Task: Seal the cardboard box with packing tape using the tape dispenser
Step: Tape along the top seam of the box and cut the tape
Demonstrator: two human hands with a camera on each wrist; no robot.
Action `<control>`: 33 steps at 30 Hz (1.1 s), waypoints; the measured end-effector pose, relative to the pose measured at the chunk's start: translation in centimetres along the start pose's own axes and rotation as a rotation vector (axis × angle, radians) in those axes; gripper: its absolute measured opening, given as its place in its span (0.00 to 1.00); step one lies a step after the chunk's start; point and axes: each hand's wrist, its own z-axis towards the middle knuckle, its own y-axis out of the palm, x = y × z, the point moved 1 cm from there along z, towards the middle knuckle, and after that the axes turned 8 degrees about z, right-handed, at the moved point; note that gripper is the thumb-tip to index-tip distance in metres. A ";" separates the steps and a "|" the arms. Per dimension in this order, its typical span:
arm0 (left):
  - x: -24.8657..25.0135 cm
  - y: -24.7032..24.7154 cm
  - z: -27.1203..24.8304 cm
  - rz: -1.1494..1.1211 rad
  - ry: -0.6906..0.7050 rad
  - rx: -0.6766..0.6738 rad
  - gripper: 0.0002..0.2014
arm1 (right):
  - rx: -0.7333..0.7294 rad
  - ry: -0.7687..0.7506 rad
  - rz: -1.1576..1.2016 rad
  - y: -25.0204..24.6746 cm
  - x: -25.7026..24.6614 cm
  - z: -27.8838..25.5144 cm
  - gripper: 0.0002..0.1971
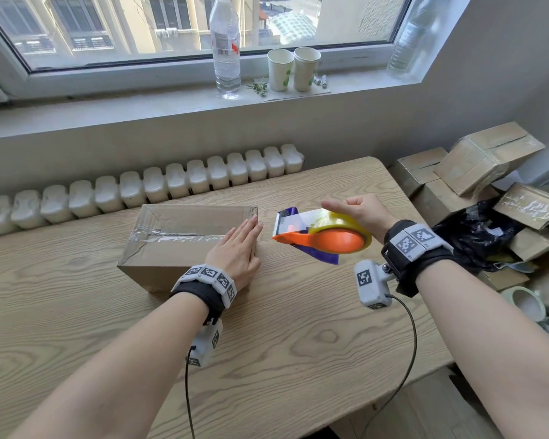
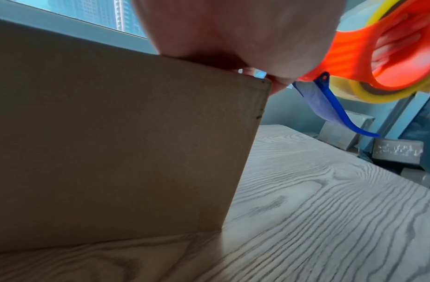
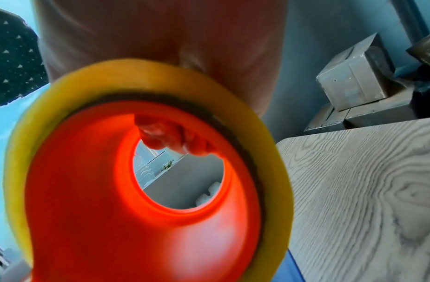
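Note:
A closed cardboard box [image 1: 178, 239] lies on the wooden table [image 1: 267, 343], with clear tape along its top seam. My left hand [image 1: 240, 248] rests flat on the box's right end, fingers straight; in the left wrist view the palm [image 2: 233, 34] presses on the box's top edge [image 2: 136, 133]. My right hand [image 1: 358, 213] grips the orange tape dispenser [image 1: 324, 239] with its yellow tape roll, held in the air just right of the box, toothed blade toward the box. In the right wrist view fingers [image 3: 170, 137] curl through the dispenser's orange core [image 3: 136, 219].
A pile of taped cardboard boxes [image 1: 482, 172] and a black bag [image 1: 476, 236] stand right of the table. Spare tape rolls [image 1: 526, 302] lie at the right edge. A water bottle [image 1: 225, 49] and two paper cups [image 1: 293, 69] stand on the windowsill; a radiator [image 1: 146, 188] runs behind the table.

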 end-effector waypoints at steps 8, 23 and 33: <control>0.3 -0.4 -0.4 -0.028 0.009 0.040 0.35 | -0.014 0.010 -0.094 -1.2 0.5 0.4 0.20; 0.5 -0.4 -0.4 0.015 -0.004 0.014 0.35 | -0.103 -0.010 0.060 0.9 0.3 0.3 0.18; 0.5 -0.3 -0.1 0.019 -0.017 -0.040 0.34 | -0.043 -0.131 0.040 2.0 0.8 0.7 0.20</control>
